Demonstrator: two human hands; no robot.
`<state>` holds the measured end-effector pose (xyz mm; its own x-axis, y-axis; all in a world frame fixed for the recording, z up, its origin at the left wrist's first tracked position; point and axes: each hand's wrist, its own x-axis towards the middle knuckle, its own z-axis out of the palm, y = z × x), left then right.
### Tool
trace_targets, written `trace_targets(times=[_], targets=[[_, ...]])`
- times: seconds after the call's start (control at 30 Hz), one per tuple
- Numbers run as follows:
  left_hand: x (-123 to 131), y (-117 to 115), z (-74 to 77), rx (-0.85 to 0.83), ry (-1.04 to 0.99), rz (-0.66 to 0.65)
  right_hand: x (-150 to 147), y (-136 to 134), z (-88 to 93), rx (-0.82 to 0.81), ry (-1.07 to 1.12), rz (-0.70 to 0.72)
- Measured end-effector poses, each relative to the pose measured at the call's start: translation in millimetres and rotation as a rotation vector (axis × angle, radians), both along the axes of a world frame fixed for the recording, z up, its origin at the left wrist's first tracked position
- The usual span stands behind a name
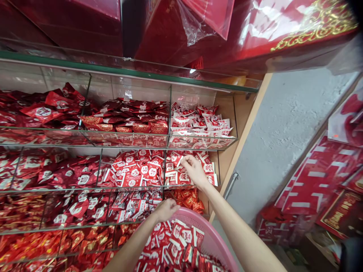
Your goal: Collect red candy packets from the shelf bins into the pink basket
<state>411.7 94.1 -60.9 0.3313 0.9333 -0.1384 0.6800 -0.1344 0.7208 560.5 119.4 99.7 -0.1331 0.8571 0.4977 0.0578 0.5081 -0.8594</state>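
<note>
Grey wall (pixel 272 128), clear glass shelves (pixel 113 72); my right hand (pixel 195 170) pinches a small red-and-white packet (pixel 176 160) mid-shelf; left hand (pixel 166 210)'s at the round pink plastic basket (pixel 224 241), can't tell its grip; sloppy pinch could drop the packet.

My pink basket (pixel 219 243) runs out of view below; the smaller lettering on its packets (pixel 181 230) escapes me.

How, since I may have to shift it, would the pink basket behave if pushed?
The basket may flex a little, as its wall looks like perforated plastic. It probably has some weight, given the many packets heaped inside. Those seem to lie loose, so some might slide if it tips.
</note>
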Motion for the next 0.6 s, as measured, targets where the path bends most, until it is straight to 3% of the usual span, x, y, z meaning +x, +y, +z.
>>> trace_targets(times=[0.43, 0.6], targets=[[1.5, -1.6, 6.1, -0.006, 0.01, -0.007, 13.7, -14.4, -9.7, -0.102, 0.086, 0.144], [1.2, -0.1, 5.3, 0.002, 0.036, -0.012, 16.5, -28.9, -5.0, -0.231, 0.179, 0.181]])
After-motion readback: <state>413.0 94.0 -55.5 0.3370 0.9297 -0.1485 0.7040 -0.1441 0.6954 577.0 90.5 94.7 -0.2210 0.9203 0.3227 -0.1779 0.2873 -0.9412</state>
